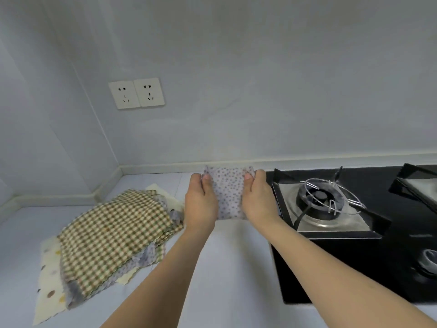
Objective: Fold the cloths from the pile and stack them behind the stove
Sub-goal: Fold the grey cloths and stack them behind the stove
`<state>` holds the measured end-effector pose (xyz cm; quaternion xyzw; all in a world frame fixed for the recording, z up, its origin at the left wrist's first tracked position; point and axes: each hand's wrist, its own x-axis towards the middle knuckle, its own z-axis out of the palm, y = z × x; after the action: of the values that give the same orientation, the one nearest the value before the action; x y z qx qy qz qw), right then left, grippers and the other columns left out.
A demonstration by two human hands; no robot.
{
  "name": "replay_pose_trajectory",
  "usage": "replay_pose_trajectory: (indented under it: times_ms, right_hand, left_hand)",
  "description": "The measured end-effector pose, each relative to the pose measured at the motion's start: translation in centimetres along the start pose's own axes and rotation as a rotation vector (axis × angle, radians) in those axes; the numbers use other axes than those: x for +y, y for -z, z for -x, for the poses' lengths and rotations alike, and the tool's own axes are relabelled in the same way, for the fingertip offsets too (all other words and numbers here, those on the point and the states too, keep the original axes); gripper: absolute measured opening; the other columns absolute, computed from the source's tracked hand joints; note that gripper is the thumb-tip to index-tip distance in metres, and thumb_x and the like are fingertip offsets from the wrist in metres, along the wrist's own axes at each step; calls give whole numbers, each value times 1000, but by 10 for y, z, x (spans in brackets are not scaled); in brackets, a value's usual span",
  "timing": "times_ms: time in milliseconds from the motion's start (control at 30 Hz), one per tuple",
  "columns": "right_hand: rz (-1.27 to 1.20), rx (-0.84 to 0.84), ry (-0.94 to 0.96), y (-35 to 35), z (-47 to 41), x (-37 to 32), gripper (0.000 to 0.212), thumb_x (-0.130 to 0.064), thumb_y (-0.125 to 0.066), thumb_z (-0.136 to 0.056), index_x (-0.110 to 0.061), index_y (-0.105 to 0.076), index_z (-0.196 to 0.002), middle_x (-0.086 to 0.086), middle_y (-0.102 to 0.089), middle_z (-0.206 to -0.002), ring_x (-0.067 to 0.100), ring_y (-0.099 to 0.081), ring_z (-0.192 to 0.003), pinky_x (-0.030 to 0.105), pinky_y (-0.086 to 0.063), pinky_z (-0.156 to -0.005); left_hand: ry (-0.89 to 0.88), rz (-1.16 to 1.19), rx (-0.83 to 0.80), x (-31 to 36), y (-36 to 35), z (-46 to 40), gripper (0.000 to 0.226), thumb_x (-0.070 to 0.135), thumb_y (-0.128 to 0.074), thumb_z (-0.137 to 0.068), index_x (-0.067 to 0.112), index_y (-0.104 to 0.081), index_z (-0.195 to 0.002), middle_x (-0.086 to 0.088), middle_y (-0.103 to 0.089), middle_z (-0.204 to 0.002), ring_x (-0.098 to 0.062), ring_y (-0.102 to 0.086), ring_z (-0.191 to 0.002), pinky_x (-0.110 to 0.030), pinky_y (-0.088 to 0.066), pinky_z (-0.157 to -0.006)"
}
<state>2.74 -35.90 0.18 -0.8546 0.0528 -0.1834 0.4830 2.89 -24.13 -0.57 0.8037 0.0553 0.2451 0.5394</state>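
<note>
A small folded cloth (228, 192), pale lilac with brown dots, is held between both hands just left of the stove (331, 209). My left hand (201, 202) pinches its left edge, thumb on top. My right hand (257, 200) pinches its right edge the same way. The cloth's far edge reaches toward the wall's base strip. The pile of cloths (113, 235) lies on the counter to the left, with a green-and-cream checked cloth on top and lilac and cream spotted ones beneath.
The black stove has a steel burner tray with a wire ring (331, 197) and a second burner (421, 185) at the far right. A double wall socket (136, 94) sits above the counter. A knob (429, 259) shows at the right edge.
</note>
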Motion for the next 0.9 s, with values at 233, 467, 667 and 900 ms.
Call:
replay_pose_trajectory:
  times_ms: [233,467,667,900]
  right_hand:
    - [-189,-7,-187,105,-37,-87,30,-34,-30,-104,-8,-43,-103,-3,-51,-83,13,-49,-74,29,-35,-60]
    - [-271,65,-326,196,-65,-74,34,-39,-27,-104,-10,-44,-103,-2,-50,-82,10,-49,-74,25,-34,-58]
    - [-280,105,-360,290,-104,-12,34,-42,-30,-103,-12,-46,-104,1,-56,-88,14,-55,-81,35,-47,-73]
    - [-257,51,-427,387,-153,51,35,-41,-31,-103,-10,-47,-108,-2,-54,-89,12,-53,-82,27,-42,-64]
  left_hand:
    - [104,47,-156,132,-3,-26,31,34,-33,-104,13,-40,-82,4,-42,-64,-11,-40,-56,-29,-32,-53]
    - [163,159,-325,201,-65,-14,31,36,-36,-103,14,-47,-83,1,-50,-74,-13,-49,-69,-30,-42,-66]
    - [127,158,-438,247,-159,10,34,36,-42,-102,10,-46,-80,-4,-43,-72,-14,-41,-66,-28,-35,-61]
    - [199,178,-468,292,-265,36,39,37,-45,-100,6,-43,-76,-2,-39,-68,-15,-38,-63,-30,-35,-59]
